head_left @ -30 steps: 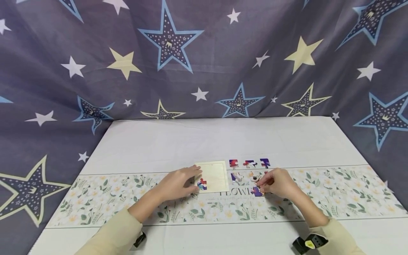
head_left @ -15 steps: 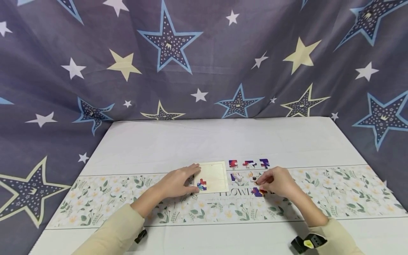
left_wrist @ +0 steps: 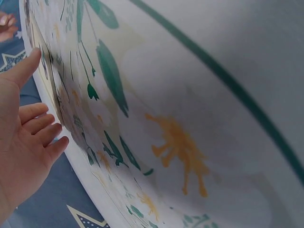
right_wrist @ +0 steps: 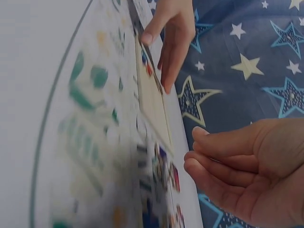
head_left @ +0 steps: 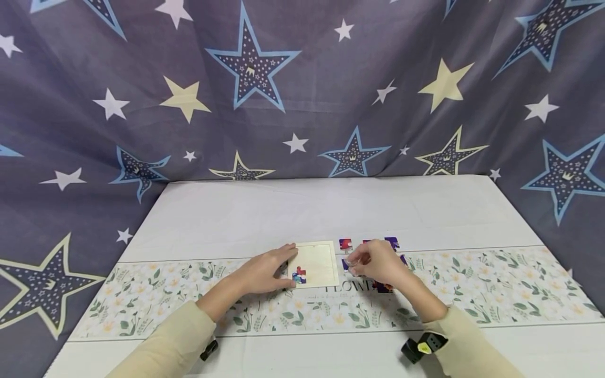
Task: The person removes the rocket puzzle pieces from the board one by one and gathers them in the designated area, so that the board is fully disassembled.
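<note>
My left hand (head_left: 264, 270) rests at the left edge of a pale square puzzle tray (head_left: 336, 268), fingers on its rim and thumb near the lower left corner. Inside that corner lies a red and blue jigsaw piece (head_left: 299, 275). My right hand (head_left: 380, 262) is over the loose pieces to the right of the tray, with thumb and fingertips close above a purple and white jigsaw piece (head_left: 345, 264). In the right wrist view the fingers (right_wrist: 209, 185) are loosely bent, a small gap shows before the thumb, and no piece is seen between them.
More loose jigsaw pieces lie around the right hand: a red one (head_left: 345, 244), a dark purple one (head_left: 392, 242) and one partly hidden below the hand (head_left: 384, 287). A flowered band (head_left: 142, 299) crosses the white tablecloth (head_left: 236, 210). A star-patterned curtain (head_left: 302, 89) hangs behind.
My right hand has moved left, from beside the middle and lower right pieces to over the piece nearest the tray. The left hand has stayed at the tray.
</note>
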`<move>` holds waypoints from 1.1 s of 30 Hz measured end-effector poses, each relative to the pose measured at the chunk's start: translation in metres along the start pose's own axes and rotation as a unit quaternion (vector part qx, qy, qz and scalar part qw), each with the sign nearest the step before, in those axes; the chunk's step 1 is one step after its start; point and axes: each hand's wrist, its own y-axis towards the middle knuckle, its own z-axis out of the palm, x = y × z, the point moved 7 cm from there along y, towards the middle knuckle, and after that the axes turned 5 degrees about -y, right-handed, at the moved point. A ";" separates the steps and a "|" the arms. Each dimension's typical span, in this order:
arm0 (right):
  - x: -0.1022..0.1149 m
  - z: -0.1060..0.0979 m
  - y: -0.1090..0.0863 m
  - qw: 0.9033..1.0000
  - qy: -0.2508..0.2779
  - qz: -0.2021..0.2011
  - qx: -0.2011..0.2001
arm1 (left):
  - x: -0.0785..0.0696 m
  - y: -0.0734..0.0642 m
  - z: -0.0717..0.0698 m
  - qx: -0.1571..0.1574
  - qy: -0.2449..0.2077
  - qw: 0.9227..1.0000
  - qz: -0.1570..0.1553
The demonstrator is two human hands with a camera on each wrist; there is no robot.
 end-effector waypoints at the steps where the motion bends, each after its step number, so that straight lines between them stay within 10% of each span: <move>1: 0.004 0.002 0.003 1.000 0.003 -0.006 0.001 | 0.000 0.000 0.000 0.000 0.000 1.000 0.000; 33: 0.059 0.079 0.051 0.988 0.031 -0.107 0.105 | 0.003 -0.001 0.003 0.004 0.019 1.000 0.009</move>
